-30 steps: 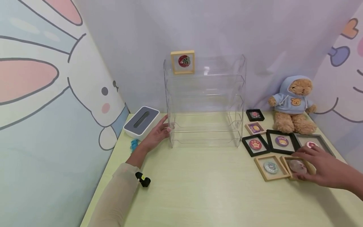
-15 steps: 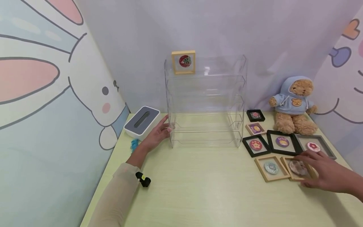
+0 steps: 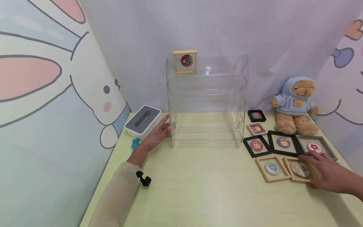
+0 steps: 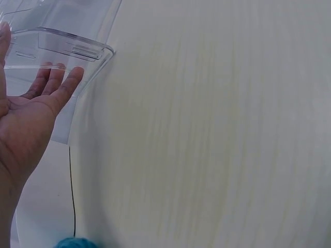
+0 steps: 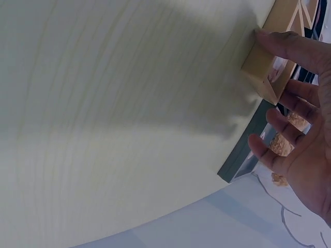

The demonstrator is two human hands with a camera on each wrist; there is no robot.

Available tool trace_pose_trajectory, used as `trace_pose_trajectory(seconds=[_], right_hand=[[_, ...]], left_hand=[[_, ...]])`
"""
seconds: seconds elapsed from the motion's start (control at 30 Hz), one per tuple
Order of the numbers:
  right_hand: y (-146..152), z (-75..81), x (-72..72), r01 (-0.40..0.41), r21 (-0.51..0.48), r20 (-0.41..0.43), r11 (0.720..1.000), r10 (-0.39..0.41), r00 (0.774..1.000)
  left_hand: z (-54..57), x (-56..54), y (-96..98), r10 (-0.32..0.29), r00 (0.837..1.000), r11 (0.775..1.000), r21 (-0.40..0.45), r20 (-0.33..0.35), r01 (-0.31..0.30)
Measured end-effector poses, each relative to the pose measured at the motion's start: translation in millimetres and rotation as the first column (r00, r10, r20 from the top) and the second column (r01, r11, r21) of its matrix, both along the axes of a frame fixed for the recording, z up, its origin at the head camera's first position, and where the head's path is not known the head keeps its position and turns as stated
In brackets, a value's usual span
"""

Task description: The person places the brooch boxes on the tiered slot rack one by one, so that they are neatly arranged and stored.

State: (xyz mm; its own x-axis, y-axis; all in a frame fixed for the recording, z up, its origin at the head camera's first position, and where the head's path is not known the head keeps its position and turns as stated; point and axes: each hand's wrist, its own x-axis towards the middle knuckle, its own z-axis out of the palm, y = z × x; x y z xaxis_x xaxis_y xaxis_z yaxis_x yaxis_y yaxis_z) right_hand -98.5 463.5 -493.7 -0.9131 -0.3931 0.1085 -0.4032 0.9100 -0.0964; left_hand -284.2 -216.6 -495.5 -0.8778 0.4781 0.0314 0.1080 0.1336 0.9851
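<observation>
right hand is the nearer by far. frame lies flat on the table, to the left of that palm, between thumb and fingers. near-square, so no clear long axis to go by; what counts is the near wall facing the thumb and the far edge facing the fingers.

grip: spread about as wide as the frame. thumb touches the near wall, plain in the right wrist view; fingertips reach the far right corner, the outer ones splayed loose. whether they press on it, cannot tell. no lift seen.

neighbours: teal frame just beside it on the left; black frame and grey frame just beyond, so wood sits close on those sides.

left hand is well apart, at the left end of the rack, fingers extended and relaxed against the clear plastic. rack stands left of the frame and farther back; top frame is upright on its highest tier.

against a second ago: right hand then lay farther over the frame, thumb across its front, badge partly hidden. now the hand sits more to the right and most of the badge shows. frame looks to be in the same spot; the slight slide is the whole view's. left hand, rack: no change noted.
</observation>
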Motion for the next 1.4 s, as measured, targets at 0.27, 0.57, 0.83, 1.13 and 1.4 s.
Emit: trace_pose_trajectory(seconds=[0.27, 0.57, 0.83, 1.13, 1.4], right_hand=[[5, -8.9, 0.7, 0.019, -0.039, 0.033, 0.999, -0.018, 0.999], [10, -11.3, -2.5, 0.030, -0.015, 0.037, 0.999, -0.030, 0.999], [16, -19.2, 3.7, 0.004, -0.095, -0.009, 0.996, -0.005, 1.000], [22, -15.2, 1.5, -0.042, -0.136, -0.167, 0.990, 0.019, 0.986], [21, -1.9, 0.2, -0.036, -0.176, -0.224, 0.984, -0.004, 0.975]], left_hand=[[-1.3, -2.5, 0.1, 0.005, 1.000, 1.000, -0.022, 0.020, -0.004], [-3.4, -2.6, -0.7, 0.008, 1.000, 1.000, -0.024, 0.017, -0.008], [-2.9, -2.5, 0.4, 0.004, 1.000, 1.000, 0.006, 0.019, -0.004], [-2.7, -1.8, 0.0, 0.007, 1.000, 1.000, 0.020, 0.004, -0.007], [-2.9, -0.9, 0.9, -0.004, 1.000, 0.999, 0.033, -0.002, 0.004]])
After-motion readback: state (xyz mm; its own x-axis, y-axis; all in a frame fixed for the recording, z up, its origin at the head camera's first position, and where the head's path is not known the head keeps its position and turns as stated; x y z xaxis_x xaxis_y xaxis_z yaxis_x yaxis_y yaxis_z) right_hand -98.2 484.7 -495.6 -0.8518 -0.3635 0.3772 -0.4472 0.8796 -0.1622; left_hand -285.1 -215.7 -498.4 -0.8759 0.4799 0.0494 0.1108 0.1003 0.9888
